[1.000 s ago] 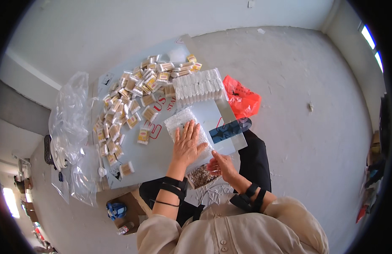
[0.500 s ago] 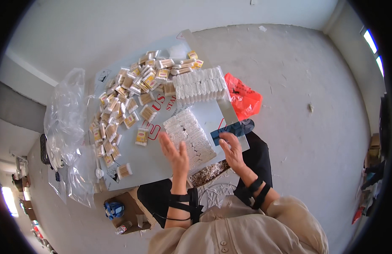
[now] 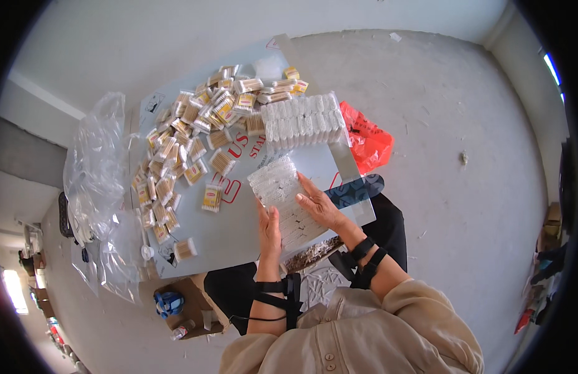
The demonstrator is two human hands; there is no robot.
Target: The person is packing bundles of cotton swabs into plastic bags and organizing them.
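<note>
Clear-wrapped block of small packs [image 3: 282,198] lies on the near right part of the grey board [image 3: 239,227] across my lap, tilted with one corner toward me. Half a second ago my hands had lifted off it and hovered at its near end; now both are back down on it. My left hand [image 3: 269,229] presses flat on the block's near left edge, fingers together and pointing away from me. My right hand [image 3: 320,206] lies open across its right side, fingers spread over the wrap, gripping nothing. Just beyond the block sits a finished white bundle [image 3: 304,121], close but apart. Loose yellow packs [image 3: 195,134] litter the board's left and far side, so the free room is the bare strip at the board's near left. A dark blue strip [image 3: 357,189] runs along the right edge beside my right wrist, a red bag [image 3: 367,140] lies on the floor past it, and clear plastic bags [image 3: 95,181] hang off the left edge.
</note>
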